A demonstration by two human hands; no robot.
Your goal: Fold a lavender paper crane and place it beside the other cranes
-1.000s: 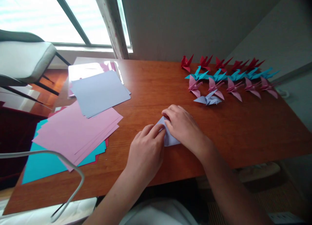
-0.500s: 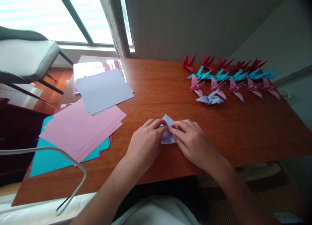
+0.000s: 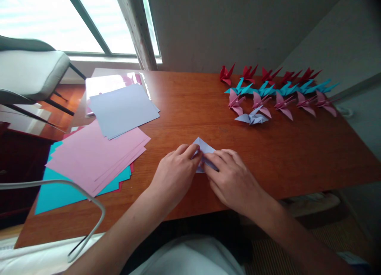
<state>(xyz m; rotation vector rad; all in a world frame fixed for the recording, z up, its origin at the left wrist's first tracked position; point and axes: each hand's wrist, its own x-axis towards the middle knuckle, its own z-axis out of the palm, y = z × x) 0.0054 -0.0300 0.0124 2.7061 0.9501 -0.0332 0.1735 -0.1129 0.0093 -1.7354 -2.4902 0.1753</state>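
A small folded piece of pale lavender paper (image 3: 205,146) lies on the wooden table near its front edge, partly covered by my fingers. My left hand (image 3: 178,168) pinches its left side, thumb and fingers closed together. From the right, my right hand (image 3: 232,175) bends over the paper, its fingertips pressed on the folded layers. One corner points away from me, past both hands. Beyond it stands a lavender paper crane (image 3: 252,117), in front of rows of pink paper cranes (image 3: 284,105), blue paper cranes (image 3: 263,89) and red paper cranes (image 3: 249,73).
On the table's left lie lavender sheets (image 3: 125,110), pink sheets (image 3: 98,156) and blue sheets (image 3: 59,195). A shiny plastic packet (image 3: 104,84) is under the lavender ones. A grey cable or tube (image 3: 89,195) curves over the lower left. A chair (image 3: 35,72) stands beyond the table (image 3: 184,96).
My right hand's fingers have slid slightly left and toward me across the folded paper, leaving its upper right edge more exposed. My left hand keeps its pinch. The whole view has shifted a little.
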